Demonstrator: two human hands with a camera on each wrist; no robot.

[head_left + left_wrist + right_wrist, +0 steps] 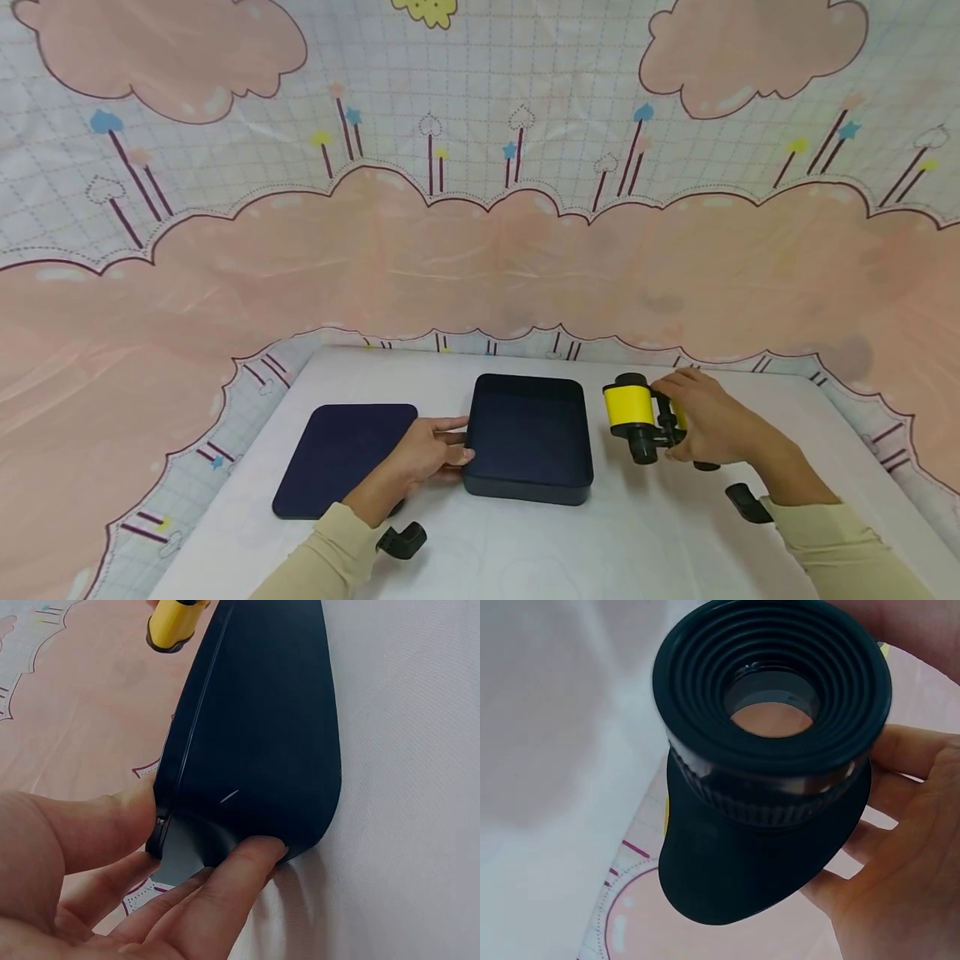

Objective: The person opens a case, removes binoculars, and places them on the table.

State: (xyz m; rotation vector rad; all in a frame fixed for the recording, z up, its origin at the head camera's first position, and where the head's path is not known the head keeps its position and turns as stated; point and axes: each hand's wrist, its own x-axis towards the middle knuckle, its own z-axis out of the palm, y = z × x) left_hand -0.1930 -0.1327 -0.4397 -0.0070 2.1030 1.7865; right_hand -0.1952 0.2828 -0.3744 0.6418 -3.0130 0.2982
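Note:
My right hand [712,417] grips a pair of yellow and black binoculars [630,406] over the right of the table. Its ringed black eyecup [694,682] fills the right wrist view, with fingers behind the body. An open dark navy box [528,433] stands mid-table, and its inside shows no contents. My left hand [431,450] holds the box's left side. In the left wrist view, its thumb [112,829] is at the rim and its fingers are against the outer wall. Part of the binoculars [174,622] shows at the top there.
A flat dark navy lid [337,458] lies to the left of the box, partly covered by the left forearm. White cloth covers the table [525,558]. A patterned curtain [487,258] with clouds hangs behind. Black camera mounts [403,542] extend from both wrists.

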